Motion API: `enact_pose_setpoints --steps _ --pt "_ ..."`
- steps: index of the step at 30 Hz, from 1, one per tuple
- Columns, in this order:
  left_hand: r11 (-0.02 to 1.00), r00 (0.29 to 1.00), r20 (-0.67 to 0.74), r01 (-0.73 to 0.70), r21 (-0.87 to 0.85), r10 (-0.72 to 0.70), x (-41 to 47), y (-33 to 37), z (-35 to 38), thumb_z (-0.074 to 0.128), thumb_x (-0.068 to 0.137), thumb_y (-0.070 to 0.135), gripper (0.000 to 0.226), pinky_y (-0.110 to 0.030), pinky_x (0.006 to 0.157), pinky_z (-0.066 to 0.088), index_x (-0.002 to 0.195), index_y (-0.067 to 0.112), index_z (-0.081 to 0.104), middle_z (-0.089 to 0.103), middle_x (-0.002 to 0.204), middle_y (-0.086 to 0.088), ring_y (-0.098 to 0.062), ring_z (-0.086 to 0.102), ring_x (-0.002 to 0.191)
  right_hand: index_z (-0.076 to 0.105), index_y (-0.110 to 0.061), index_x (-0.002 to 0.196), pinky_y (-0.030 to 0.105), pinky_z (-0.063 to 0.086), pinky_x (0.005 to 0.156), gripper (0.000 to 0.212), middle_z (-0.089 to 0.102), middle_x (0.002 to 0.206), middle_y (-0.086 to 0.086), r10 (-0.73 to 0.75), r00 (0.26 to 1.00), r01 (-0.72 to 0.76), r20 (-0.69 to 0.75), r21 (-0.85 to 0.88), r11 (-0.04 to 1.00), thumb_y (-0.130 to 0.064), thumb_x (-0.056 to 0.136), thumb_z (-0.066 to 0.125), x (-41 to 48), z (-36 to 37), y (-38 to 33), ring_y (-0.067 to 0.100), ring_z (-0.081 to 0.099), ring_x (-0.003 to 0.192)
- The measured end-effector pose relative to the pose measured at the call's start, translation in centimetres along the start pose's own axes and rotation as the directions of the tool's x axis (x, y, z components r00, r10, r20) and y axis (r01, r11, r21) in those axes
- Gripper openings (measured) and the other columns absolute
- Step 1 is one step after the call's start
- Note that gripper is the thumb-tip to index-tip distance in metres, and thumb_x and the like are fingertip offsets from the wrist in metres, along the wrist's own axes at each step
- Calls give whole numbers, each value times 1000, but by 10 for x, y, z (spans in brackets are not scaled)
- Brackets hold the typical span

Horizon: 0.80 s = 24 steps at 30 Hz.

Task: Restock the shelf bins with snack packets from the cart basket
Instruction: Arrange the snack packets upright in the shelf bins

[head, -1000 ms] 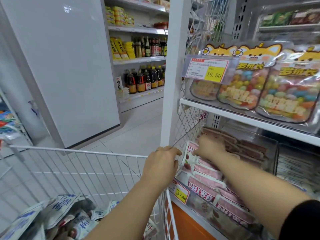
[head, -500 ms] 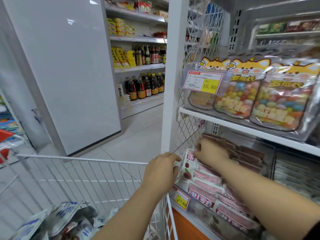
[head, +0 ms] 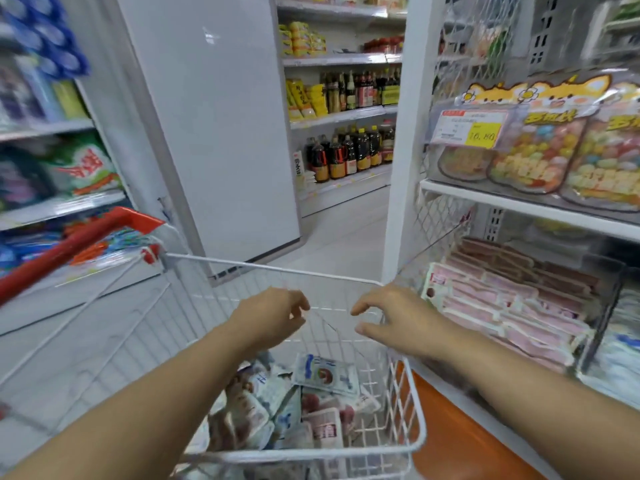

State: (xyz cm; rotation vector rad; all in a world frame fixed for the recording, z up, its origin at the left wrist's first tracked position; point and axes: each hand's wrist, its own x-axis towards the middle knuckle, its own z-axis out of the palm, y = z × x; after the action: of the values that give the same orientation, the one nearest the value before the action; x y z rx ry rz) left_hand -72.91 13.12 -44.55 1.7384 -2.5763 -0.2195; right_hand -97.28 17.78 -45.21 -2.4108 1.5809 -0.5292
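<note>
While left hand (head: 273, 320) and right hand (head: 398, 322) hang empty and loose over the cart basket (head: 311, 455), snack pkts (head: 325, 374) lie at 6 o'clock; shelf bin (head: 502, 306) at 3 o'clock looks well stocked, but I'd judge plenty left.

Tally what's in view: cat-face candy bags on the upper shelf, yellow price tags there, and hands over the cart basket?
Cat-face candy bags: 3
Yellow price tag: 1
Hands over the cart basket: 2, left hand and right hand
Total: 6

One left hand (head: 270, 322), one right hand (head: 403, 323), one cart basket (head: 311, 456).
</note>
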Motion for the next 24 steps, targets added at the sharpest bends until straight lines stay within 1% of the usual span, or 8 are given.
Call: enact_pose_setpoints --steps 5,7,10,14,16,18,20,24 --pt "992 947 316 5 130 -46 0 -16 25 59 94 39 41 -36 96 48 133 28 55 63 126 6 -17 57 116 69 -37 109 32 35 105 27 69 106 -21 35 994 -37 -108 -16 999 -51 85 68 9 26 9 6 60 103" --pt "995 924 378 30 96 -64 5 -18 36 58 96 38 46 -34 96 46 138 23 51 61 131 1 -19 54 120 70 -38 104 32 38 103 27 70 98 -22 50 990 -46 -135 34 998 -53 81 70 11 29 13 2 61 94" --pt "993 890 442 110 33 -113 16 -14 63 58 96 35 56 -29 95 42 147 17 41 53 141 -5 -23 51 127 69 -42 103 28 36 98 28 69 94 -23 67 989 -58 -132 71 996 -58 79 69 13 33 18 3 58 94" --pt "964 860 462 264 -39 -217 28 -10 95 61 92 38 70 -26 92 40 151 16 30 48 145 -9 -26 50 128 68 -46 104 23 29 88 26 64 88 -28 75 986 -60 -146 105 993 -58 81 67 9 33 19 6 49 103" --pt "937 859 435 339 -85 -271 35 -9 109 64 90 40 74 -29 95 45 151 15 29 49 144 -11 -27 53 124 68 -45 107 22 28 85 27 56 82 -33 88 987 -73 -133 118 990 -55 83 68 8 31 17 8 41 106" --pt "896 853 400 419 -145 -335 40 -8 119 70 86 41 74 -35 94 52 146 15 34 53 137 -12 -27 59 115 68 -44 108 21 27 83 27 51 80 -36 84 988 -69 -126 123 990 -55 83 68 9 30 16 8 38 108" --pt "835 842 377 492 -245 -386 42 -6 123 75 83 39 71 -35 86 55 139 15 39 59 126 -11 -27 63 107 67 -45 108 21 26 85 27 52 81 -36 75 990 -60 -119 129 990 -56 83 67 9 30 16 7 38 109" --pt "741 835 325 546 -392 -444 44 -4 107 80 81 30 67 -32 80 52 134 12 44 61 121 -14 -29 63 109 67 -45 108 22 26 85 27 53 84 -36 86 991 -71 -105 137 988 -55 84 67 8 29 16 6 36 109"
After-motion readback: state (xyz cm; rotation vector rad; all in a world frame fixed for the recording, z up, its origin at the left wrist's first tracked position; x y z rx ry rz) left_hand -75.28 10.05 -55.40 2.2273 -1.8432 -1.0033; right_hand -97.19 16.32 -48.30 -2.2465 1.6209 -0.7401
